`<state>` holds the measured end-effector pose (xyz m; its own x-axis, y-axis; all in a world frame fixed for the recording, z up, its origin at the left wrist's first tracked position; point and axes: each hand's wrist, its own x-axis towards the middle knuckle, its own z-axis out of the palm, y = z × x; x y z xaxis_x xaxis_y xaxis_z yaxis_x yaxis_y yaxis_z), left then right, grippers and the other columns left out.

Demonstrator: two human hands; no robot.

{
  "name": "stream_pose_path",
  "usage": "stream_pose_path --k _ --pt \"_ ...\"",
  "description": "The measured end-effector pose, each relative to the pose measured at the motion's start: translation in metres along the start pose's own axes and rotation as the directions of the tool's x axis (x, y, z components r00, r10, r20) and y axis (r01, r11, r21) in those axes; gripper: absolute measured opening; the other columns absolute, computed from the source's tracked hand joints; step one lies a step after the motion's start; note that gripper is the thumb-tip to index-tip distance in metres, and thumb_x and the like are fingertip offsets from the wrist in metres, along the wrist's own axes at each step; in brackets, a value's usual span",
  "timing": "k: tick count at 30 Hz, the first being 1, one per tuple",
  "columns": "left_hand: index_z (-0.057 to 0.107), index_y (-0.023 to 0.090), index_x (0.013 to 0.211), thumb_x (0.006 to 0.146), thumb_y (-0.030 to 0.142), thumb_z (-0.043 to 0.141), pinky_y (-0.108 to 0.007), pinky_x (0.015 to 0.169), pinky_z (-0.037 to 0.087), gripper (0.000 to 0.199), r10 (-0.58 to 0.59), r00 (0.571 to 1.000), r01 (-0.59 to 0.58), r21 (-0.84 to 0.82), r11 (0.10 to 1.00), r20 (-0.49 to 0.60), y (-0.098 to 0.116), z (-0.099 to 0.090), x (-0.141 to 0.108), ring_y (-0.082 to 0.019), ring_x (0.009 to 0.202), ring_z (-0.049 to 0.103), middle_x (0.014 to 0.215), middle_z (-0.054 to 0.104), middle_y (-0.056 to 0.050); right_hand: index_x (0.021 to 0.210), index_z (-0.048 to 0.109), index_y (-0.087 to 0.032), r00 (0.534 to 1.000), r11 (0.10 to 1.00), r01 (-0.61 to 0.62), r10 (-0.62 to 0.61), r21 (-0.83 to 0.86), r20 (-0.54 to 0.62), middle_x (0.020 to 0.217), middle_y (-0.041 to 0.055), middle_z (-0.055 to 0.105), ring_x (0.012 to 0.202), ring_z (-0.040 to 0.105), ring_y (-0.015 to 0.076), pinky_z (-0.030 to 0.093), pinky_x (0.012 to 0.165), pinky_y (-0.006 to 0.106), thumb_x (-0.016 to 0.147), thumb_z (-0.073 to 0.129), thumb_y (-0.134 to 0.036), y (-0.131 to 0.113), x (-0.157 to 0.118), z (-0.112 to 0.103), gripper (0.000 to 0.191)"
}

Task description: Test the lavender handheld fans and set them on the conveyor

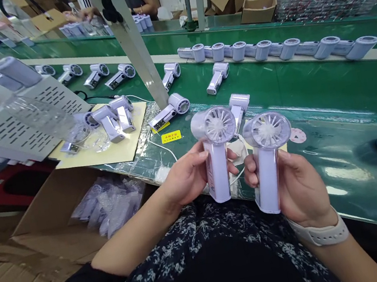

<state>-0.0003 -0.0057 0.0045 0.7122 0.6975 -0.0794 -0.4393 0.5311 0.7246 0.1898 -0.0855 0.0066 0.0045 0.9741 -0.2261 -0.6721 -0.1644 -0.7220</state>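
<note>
My left hand [188,173] is closed round the handle of a lavender handheld fan [219,172], its round vented head upright and facing me. Beside it, a second lavender handheld fan [266,178] stands upright in my right hand [304,184], fingers wrapped about its handle. The two fans are held apart, above my lap at the bench edge. Just behind them another fan [240,103] lies on the green bench [324,162]. A further fan [179,103] rests by the metal post, near a yellow label [171,136] and a thin white cable.
A row of fans [263,50] lines the belt [326,86]. On the left are a vented white box [50,105], fans on a yellow sheet [134,140] and a carton [41,207] of bagged items. A slanted post [133,45] rises ahead. Co-workers' arms [146,0] show across the line.
</note>
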Motion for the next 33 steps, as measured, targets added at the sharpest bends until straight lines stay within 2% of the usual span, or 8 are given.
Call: stream_pose_path --k 6,14,20,24,27,29,31,33 --pt "0.054 0.021 0.124 0.086 0.034 0.079 -0.038 0.082 0.061 0.047 0.026 0.999 -0.021 0.158 0.987 -0.028 0.003 -0.002 -0.004 -0.027 0.093 0.078 0.108 0.078 -0.008 0.095 0.077 -0.021 0.994 0.995 0.096 -0.096 0.017 0.053 0.085 0.0059 0.072 0.070 0.067 0.0175 0.056 0.055 0.024 0.091 0.068 -0.046 0.002 0.004 -0.004 0.026" --pt "0.046 0.022 0.097 0.067 0.058 0.091 -0.030 0.070 0.056 0.065 0.012 0.994 0.022 0.316 0.949 -0.108 -0.001 -0.007 -0.003 -0.019 0.077 0.073 0.087 0.074 -0.002 0.107 0.078 -0.025 0.963 0.980 0.177 -0.193 -0.096 -0.189 0.099 0.0065 0.082 0.083 0.079 0.0232 0.067 0.075 0.036 0.098 0.061 -0.035 0.010 0.008 -0.011 0.022" --pt "0.046 0.022 0.099 0.077 0.051 0.085 -0.033 0.077 0.056 0.053 0.042 0.997 -0.002 0.504 0.864 -0.068 0.004 -0.002 -0.007 -0.019 0.087 0.072 0.094 0.071 -0.004 0.120 0.074 -0.025 0.939 0.889 0.319 -0.344 -0.328 -0.019 0.102 0.0082 0.081 0.091 0.078 0.0296 0.065 0.080 0.045 0.097 0.059 -0.037 0.015 0.006 -0.017 0.029" --pt "0.056 0.021 0.107 0.086 0.029 0.076 -0.048 0.108 0.050 0.030 0.395 0.895 -0.376 0.825 0.422 0.205 0.004 -0.003 -0.016 -0.024 0.107 0.073 0.111 0.076 -0.008 0.123 0.070 -0.024 0.842 0.569 0.509 -0.484 -0.646 0.237 0.122 0.0106 0.077 0.123 0.068 0.0370 0.053 0.107 0.057 0.084 0.082 -0.037 0.013 -0.005 -0.024 0.043" --pt "0.063 0.022 0.110 0.100 0.022 0.058 -0.055 0.130 0.019 0.012 0.546 0.574 -0.661 0.739 -0.131 0.610 0.003 -0.007 -0.012 -0.022 0.121 0.070 0.116 0.079 -0.007 0.119 0.069 -0.028 0.739 0.414 0.662 -0.498 -0.625 0.453 0.135 0.0067 0.072 0.144 0.051 0.0339 0.042 0.119 0.058 0.091 0.075 -0.041 0.009 -0.006 -0.023 0.031" --pt "0.067 0.023 0.110 0.102 0.018 0.052 -0.051 0.132 0.016 0.017 0.541 0.429 -0.676 0.654 -0.340 0.724 0.003 -0.010 -0.005 -0.018 0.118 0.070 0.113 0.080 -0.004 0.118 0.068 -0.030 0.690 0.386 0.719 -0.504 -0.578 0.520 0.135 0.0039 0.072 0.145 0.051 0.0295 0.043 0.119 0.053 0.101 0.064 -0.038 0.006 -0.003 -0.021 0.020" --pt "0.071 0.028 0.109 0.098 0.021 0.060 -0.049 0.129 0.024 0.018 0.520 0.426 -0.639 0.653 -0.406 0.740 0.008 -0.012 0.002 -0.017 0.104 0.070 0.103 0.080 0.001 0.126 0.065 -0.028 0.682 0.363 0.727 -0.474 -0.583 0.557 0.132 0.0058 0.073 0.136 0.060 0.0290 0.051 0.112 0.048 0.100 0.066 -0.040 -0.003 -0.003 -0.023 0.029" --pt "0.076 0.034 0.103 0.090 0.028 0.071 -0.049 0.122 0.034 0.015 0.534 0.567 -0.608 0.756 -0.243 0.628 0.018 -0.014 0.001 -0.020 0.091 0.064 0.087 0.077 0.003 0.129 0.065 -0.025 0.697 0.241 0.695 -0.455 -0.677 0.554 0.126 0.0090 0.074 0.121 0.069 0.0290 0.057 0.103 0.043 0.092 0.076 -0.044 -0.017 -0.010 -0.031 0.043"
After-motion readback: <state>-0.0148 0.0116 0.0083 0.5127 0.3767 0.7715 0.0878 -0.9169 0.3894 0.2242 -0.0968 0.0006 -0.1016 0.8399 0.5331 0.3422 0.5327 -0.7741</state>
